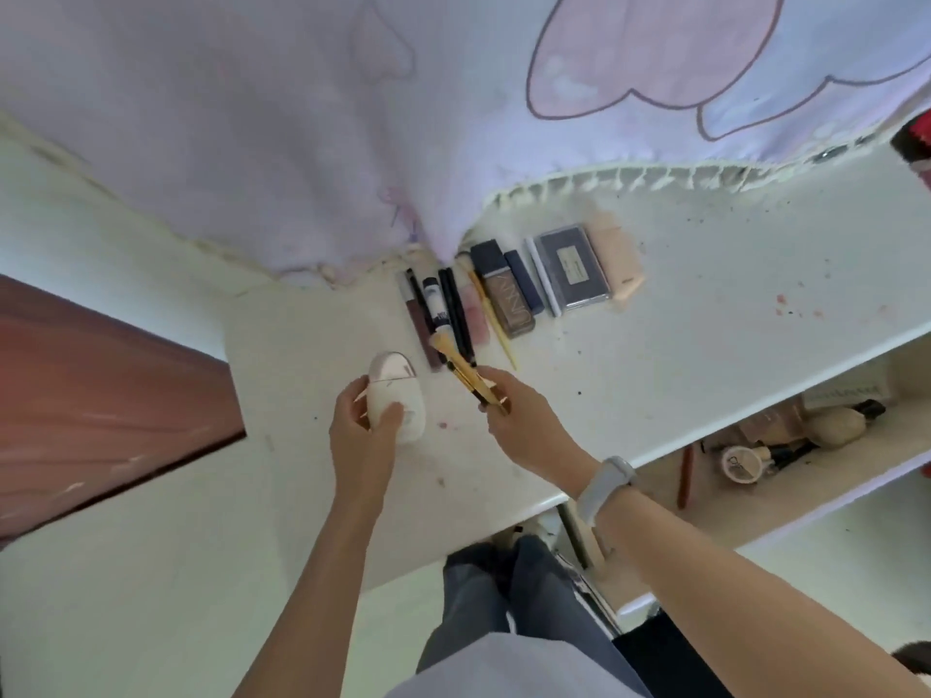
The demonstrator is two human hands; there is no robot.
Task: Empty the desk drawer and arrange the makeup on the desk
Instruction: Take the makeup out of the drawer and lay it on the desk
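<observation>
So we've got our left hand (365,420) wrapped around a white egg-shaped plastic bottle with a pinkish cap (395,395), just above the white desk (680,345). Our right hand (519,415) pinches the gold handle of a small tan-bristled brush (461,367), its bristles right over the row of dark pencils and tubes (443,314). Risk: setting the brush down probably nudges that row, and the round pencils roll. Further right, the open drawer (806,476) isn't empty yet, so space could run short.

Bare forearms; pale grey wristband (604,488) on right wrist (watch-like); blue-grey trousers (504,596), light top (504,667)
</observation>
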